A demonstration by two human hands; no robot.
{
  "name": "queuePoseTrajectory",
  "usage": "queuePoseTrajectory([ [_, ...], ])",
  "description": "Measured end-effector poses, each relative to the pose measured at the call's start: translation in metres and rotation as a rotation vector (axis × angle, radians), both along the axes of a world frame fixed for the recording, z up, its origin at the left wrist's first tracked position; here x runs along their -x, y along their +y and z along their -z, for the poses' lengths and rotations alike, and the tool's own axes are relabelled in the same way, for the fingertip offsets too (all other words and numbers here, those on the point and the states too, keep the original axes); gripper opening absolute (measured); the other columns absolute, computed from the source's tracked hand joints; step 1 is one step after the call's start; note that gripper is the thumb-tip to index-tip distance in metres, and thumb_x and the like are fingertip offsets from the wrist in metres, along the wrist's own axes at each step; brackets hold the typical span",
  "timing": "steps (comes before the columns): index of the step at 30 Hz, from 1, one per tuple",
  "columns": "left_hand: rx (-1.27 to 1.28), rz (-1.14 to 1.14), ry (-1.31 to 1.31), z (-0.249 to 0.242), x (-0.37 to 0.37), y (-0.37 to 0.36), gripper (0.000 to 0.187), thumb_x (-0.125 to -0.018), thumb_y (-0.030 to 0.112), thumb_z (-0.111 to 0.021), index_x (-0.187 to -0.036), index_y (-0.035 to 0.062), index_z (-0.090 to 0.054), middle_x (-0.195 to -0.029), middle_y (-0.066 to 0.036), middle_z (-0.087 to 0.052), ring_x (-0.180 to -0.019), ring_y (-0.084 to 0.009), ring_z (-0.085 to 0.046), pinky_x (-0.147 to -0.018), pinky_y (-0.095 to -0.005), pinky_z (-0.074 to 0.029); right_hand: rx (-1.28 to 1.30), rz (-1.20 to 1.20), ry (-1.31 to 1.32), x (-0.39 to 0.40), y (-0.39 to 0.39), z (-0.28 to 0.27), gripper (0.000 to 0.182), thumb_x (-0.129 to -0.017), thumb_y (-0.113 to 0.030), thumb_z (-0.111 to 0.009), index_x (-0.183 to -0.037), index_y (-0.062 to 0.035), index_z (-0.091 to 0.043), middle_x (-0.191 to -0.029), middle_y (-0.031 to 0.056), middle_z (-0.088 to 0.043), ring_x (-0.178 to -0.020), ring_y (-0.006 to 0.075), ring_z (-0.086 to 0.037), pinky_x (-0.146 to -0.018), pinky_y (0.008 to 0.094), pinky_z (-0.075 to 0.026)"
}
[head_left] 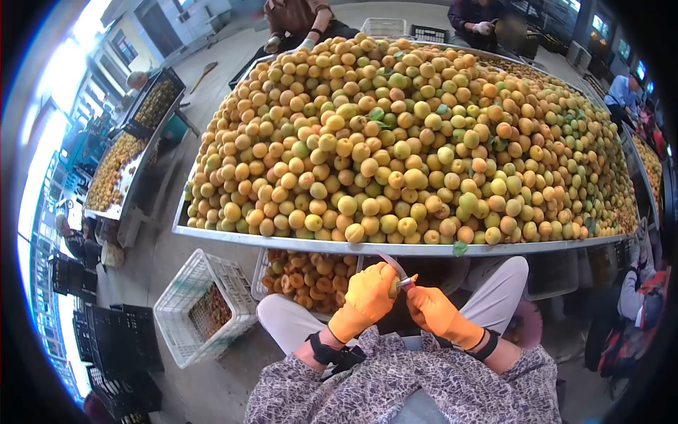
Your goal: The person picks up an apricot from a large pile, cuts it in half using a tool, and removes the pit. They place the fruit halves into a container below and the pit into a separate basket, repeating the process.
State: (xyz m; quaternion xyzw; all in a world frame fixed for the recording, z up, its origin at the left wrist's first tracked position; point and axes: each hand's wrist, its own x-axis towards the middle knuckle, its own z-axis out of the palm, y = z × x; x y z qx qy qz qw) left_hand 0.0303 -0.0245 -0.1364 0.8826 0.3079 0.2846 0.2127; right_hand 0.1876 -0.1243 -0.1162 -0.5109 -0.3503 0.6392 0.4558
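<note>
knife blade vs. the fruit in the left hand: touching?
Touching. The head view shows the knife held by the right hand, its blade running into the fruit gripped by the left hand.

Bright daylight glares from the left; fisheye bends edges into a dark, blurred vignette.

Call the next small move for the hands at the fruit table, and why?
Probably draw the knife on around the fruit to halve it. The left hand cups the fruit, the right hand holds the knife, and its blade rises from beside the fruit; whether it has cut in is hidden. A crate of halves sits below.
</note>
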Motion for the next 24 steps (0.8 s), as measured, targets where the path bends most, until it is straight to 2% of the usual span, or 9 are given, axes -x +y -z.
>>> queuePoseTrajectory([
  [1,-0.004,-0.006,0.010,0.004,-0.005,0.002,0.032,-0.066,0.013,-0.074,-0.093,0.0077,-0.059,-0.085,-0.010,-0.062,-0.077,-0.0331,-0.061,-0.062,-0.0436,-0.049,0.267,-0.078,0.294,-0.007,0.002,-0.004,0.040,-0.101,-0.039,-0.048,-0.075,-0.0096,-0.047,-0.054,-0.0039,-0.036,-0.042,0.0066,-0.034,-0.038,0.0260,-0.025],
  [5,0.046,-0.048,-0.210,-0.002,-0.025,-0.007,0.031,-0.065,0.006,-0.072,-0.093,0.0074,-0.058,-0.083,-0.009,-0.060,-0.075,-0.0348,-0.060,-0.060,-0.0433,-0.047,0.382,0.017,0.574,-0.013,-0.011,-0.023,0.043,-0.101,-0.045,-0.043,-0.073,-0.0132,-0.044,-0.053,-0.0067,-0.029,-0.040,0.0047,-0.025,-0.037,0.0237,-0.019],
  [10,0.375,-0.223,-0.334,0.010,-0.022,0.003,0.029,-0.073,0.003,-0.077,-0.093,0.0071,-0.057,-0.083,-0.007,-0.060,-0.071,-0.0186,-0.058,-0.068,-0.0301,-0.049,0.044,0.244,0.633,-0.041,-0.047,-0.041,0.041,-0.098,-0.047,-0.048,-0.080,-0.0102,-0.046,-0.055,-0.0033,-0.030,-0.041,0.0070,-0.025,-0.035,0.0243,-0.018],
  [13,0.450,-0.007,-0.426,-0.030,-0.027,-0.004,0.032,-0.071,0.001,-0.076,-0.096,0.0062,-0.056,-0.083,-0.005,-0.059,-0.075,-0.0159,-0.057,-0.069,-0.0287,-0.048,-0.233,0.325,0.664,-0.076,-0.045,-0.028,0.029,-0.097,-0.036,-0.055,-0.090,-0.0080,-0.054,-0.055,-0.0012,-0.038,-0.043,0.0095,-0.035,-0.037,0.0240,-0.025],
  [15,0.470,0.058,-0.418,-0.034,-0.029,-0.003,0.037,-0.071,-0.001,-0.072,-0.102,0.0058,-0.055,-0.092,-0.004,-0.057,-0.077,-0.0138,-0.054,-0.070,-0.0276,-0.047,-0.447,0.312,-1.183,-0.085,-0.036,-0.019,0.024,-0.099,-0.030,-0.054,-0.095,-0.0058,-0.057,-0.058,-0.0004,-0.047,-0.046,0.0123,-0.044,-0.042,0.0246,-0.030],
  [17,0.606,0.141,-0.501,-0.039,-0.026,-0.002,0.040,-0.072,-0.001,-0.068,-0.110,0.0048,-0.054,-0.098,-0.008,-0.057,-0.078,-0.0180,-0.058,-0.072,-0.0290,-0.048,-0.395,0.377,-1.067,-0.079,-0.040,-0.025,0.026,-0.100,-0.028,-0.052,-0.096,-0.0025,-0.058,-0.061,-0.0020,-0.050,-0.049,0.0097,-0.045,-0.047,0.0247,-0.032],
  [18,1.120,0.121,-0.614,-0.055,-0.022,-0.010,0.050,-0.069,-0.006,-0.066,-0.117,0.0043,-0.053,-0.110,-0.004,-0.050,-0.095,-0.0137,-0.051,-0.085,-0.0254,-0.043,-0.319,0.452,-0.689,-0.069,-0.044,-0.036,0.027,-0.101,-0.027,-0.051,-0.097,-0.0018,-0.058,-0.060,-0.0028,-0.048,-0.050,0.0074,-0.043,-0.047,0.0240,-0.031],
  [19,1.122,0.121,-0.604,-0.053,-0.023,-0.011,0.050,-0.069,-0.006,-0.066,-0.117,0.0043,-0.053,-0.110,-0.004,-0.050,-0.095,-0.0137,-0.051,-0.085,-0.0254,-0.043,-0.238,0.520,-0.307,-0.059,-0.046,-0.043,0.027,-0.101,-0.027,-0.051,-0.097,-0.0011,-0.058,-0.060,-0.0036,-0.047,-0.051,0.0050,-0.042,-0.047,0.0234,-0.030],
  [24,0.498,0.161,-0.441,-0.055,-0.033,-0.007,0.053,-0.067,-0.006,-0.072,-0.117,0.0039,-0.055,-0.105,-0.008,-0.055,-0.090,-0.0196,-0.057,-0.083,-0.0290,-0.047,-0.114,0.164,0.050,-0.038,-0.042,-0.066,0.042,-0.100,-0.043,-0.050,-0.093,-0.0022,-0.055,-0.059,-0.0043,-0.042,-0.051,0.0027,-0.035,-0.047,0.0205,-0.025],
])
